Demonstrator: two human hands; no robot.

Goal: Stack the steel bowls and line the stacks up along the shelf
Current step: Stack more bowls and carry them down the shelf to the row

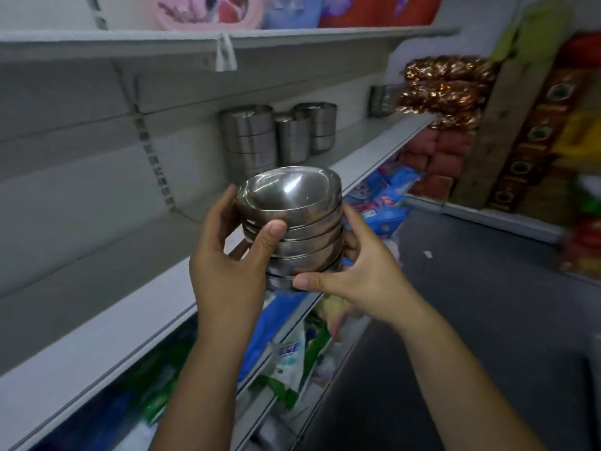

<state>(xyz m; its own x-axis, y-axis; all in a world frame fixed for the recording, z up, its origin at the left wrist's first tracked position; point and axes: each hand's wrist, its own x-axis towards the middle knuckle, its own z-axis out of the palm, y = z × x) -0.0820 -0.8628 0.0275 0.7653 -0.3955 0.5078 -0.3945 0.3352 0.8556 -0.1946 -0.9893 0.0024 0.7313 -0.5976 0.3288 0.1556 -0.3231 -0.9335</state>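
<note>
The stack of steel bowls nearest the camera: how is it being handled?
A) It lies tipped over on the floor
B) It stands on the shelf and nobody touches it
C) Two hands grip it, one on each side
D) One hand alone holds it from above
C: the left hand and the right hand each curl round a side of the stack of steel bowls.

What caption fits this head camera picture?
Left hand and right hand hold a stack of steel bowls by the shelf.

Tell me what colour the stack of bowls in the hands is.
Shiny silver-grey steel; the stack of bowls shows best in the head view.
</note>
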